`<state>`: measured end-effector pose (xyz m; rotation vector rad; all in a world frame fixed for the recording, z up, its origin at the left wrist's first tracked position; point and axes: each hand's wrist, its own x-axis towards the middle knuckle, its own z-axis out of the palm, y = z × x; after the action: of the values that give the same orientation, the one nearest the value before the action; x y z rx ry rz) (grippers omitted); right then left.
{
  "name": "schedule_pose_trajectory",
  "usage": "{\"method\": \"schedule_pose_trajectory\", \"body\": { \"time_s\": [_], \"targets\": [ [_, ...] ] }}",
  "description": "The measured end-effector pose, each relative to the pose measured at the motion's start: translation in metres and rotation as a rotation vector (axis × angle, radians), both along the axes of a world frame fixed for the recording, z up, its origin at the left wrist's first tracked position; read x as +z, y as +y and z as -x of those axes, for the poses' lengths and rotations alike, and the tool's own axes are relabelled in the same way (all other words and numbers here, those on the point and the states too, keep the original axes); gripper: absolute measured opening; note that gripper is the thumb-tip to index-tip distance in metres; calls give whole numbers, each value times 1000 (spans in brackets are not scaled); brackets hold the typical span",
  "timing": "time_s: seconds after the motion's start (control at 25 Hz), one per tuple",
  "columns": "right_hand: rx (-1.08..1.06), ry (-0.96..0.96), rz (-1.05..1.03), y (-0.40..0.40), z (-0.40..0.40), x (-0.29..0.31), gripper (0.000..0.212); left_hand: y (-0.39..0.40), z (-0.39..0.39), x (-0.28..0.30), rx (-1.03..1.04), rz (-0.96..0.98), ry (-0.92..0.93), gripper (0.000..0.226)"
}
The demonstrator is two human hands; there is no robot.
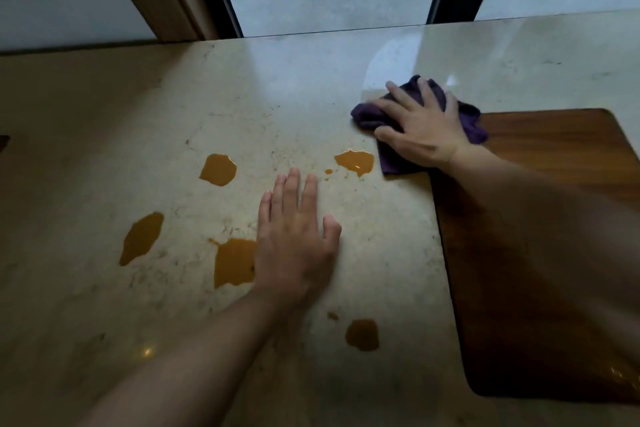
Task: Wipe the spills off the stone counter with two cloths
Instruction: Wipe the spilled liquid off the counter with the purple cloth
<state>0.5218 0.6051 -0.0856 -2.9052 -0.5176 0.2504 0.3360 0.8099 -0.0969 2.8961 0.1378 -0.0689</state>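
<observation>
I am watching the right hand [420, 135] lying spread on the purple cloth [391, 114], fingers nearly straight and fanned, pressing it down rather than clutching it. The cloth is sitting bunched on the stone counter [104, 114], lapping over the far left corner of the wooden board [540, 253], which I am taking as my landmark. Only this one cloth is showing; I am not seeing a second.

The left hand [294, 236] is resting flat on bare stone well to the left of the board, fingers straight and together, holding nothing. Its outer edge is lying against the largest orange spill [233, 262].

Five main puddles are still sitting wet. One [356, 161] is lying just left of the cloth's near corner, by the board's far left corner. Another [362, 334] is sitting near the board's left edge, closer to me. Two more [218, 169] [142, 237] are lying farther left, well apart from the board.

I am judging the cloth to be soft, light and floppy, so it is going to fold and drag under an open palm; pressing on its middle should keep it spread. The polished stone is looking slick, so the liquid is likely to smear
</observation>
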Motion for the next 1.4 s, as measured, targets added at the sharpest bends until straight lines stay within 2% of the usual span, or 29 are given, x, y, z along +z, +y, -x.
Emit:
{"method": "schedule_pose_trajectory", "body": {
  "time_s": [0.2,0.28,0.36,0.44,0.72,0.8,0.96,1.08,1.16,1.32,1.4],
  "targets": [
    [-1,-34,6,-16,175,-3,60,4,1,-7,-45,25,-85,64],
    [-19,15,27,-24,254,0,61,7,1,-9,-53,34,-90,64],
    [-67,73,75,-32,331,0,61,8,0,-9,-66,33,-85,64],
    [-138,47,102,-36,396,-1,61,8,0,-9,-86,40,-70,65],
    [-362,12,98,14,540,-1,71,15,-2,-13,-110,41,-101,65],
    [-401,-14,103,43,541,-4,71,16,-3,-14,-103,37,-111,66],
    [-372,-24,91,85,487,-9,64,13,-2,-13,-107,32,-101,65],
    [-449,-88,72,101,409,-12,60,13,-4,-12,-93,44,-104,65],
    [-483,-54,72,99,348,-12,60,13,-3,-11,-91,49,-102,65],
    [-478,-127,67,78,230,-12,61,11,-2,-8,-96,39,-79,66],
    [-471,-88,58,70,168,-11,61,10,-3,-8,-72,26,-76,66]
  ]
}}
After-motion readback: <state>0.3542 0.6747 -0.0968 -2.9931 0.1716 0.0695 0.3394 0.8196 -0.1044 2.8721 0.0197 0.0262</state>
